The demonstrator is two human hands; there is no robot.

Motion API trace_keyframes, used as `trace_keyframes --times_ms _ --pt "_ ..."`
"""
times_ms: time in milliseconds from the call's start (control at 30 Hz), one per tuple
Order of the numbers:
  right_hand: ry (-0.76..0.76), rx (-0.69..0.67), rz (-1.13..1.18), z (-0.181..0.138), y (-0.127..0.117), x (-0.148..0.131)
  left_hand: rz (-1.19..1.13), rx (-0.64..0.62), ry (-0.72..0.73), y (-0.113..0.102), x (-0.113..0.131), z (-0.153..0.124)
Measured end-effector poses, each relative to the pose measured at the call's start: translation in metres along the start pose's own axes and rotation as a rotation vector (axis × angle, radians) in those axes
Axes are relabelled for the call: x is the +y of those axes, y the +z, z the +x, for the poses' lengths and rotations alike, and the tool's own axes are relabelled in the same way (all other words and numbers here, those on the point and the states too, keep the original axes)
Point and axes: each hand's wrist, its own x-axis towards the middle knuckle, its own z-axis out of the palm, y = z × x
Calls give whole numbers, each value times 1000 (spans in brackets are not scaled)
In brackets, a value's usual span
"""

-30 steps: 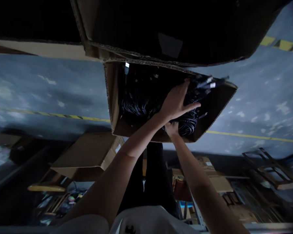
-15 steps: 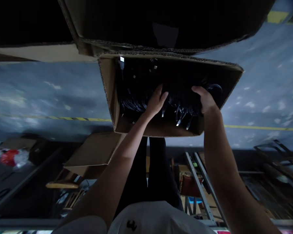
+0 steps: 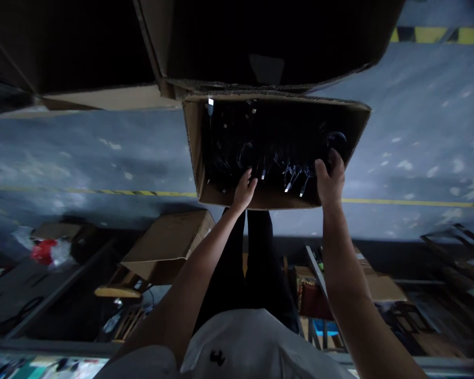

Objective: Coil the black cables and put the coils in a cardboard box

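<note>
An open cardboard box (image 3: pixel 197 152) stands below me, its dark inside holding coiled black cables (image 3: pixel 286 160) with pale metal plugs. My left hand (image 3: pixel 245 192) reaches over the near wall, thumb and fingers apart, with no cable visibly held. At the box's right end is my right hand (image 3: pixel 332 181), its thumb spread from its fingers. Its fingertips are close to a cable loop (image 3: pixel 337 138); whether they touch it is too dark to tell. One USB plug (image 3: pixel 210 105) sticks up at the far left corner.
Larger dark cardboard boxes (image 3: pixel 106 97) stand beyond the cable box. Another carton (image 3: pixel 169 239) is at my near left, above a wooden chair (image 3: pixel 118 291). A metal bar (image 3: pixel 316 268) and a red seat (image 3: pixel 314 300) are at near right. Yellow-black tape (image 3: pixel 426 35) marks the blue-grey floor.
My left hand has drawn back from the cables toward the near wall. My right hand's fingers have turned forward toward the cable loop. The view has shifted somewhat.
</note>
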Motion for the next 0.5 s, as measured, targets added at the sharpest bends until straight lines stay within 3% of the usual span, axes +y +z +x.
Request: trace_keyframes --times_ms 133,333,500 --pt "49 92 78 -71 -2 18 154 -27 -112 -27 -23 -65" --pt "342 -293 -31 -218 4 61 443 -204 -83 -58 -32 -123" --pt "522 -338 23 -356 22 71 736 -443 32 -64 -21 -148"
